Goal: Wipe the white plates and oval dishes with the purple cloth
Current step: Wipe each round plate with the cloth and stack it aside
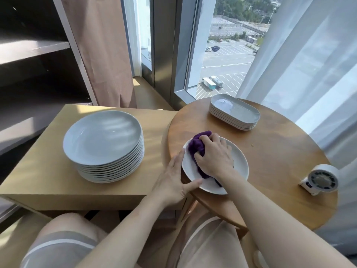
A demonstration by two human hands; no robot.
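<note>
A single white plate (238,160) lies at the near left of the round wooden table (280,147). My right hand (214,156) grips the bunched purple cloth (197,145) and presses it onto the plate. My left hand (173,180) holds the plate's left rim, thumb over the near edge and fingers along the side. A tall stack of round white plates (104,144) stands on the cardboard box (48,171) to the left. A stack of white oval dishes (234,112) sits at the table's far side.
A small white fan (320,178) lies near the table's right edge. Behind are a window, a sheer white curtain (309,64) on the right, a brown curtain and dark shelves (34,55) on the left. My knees are below the table.
</note>
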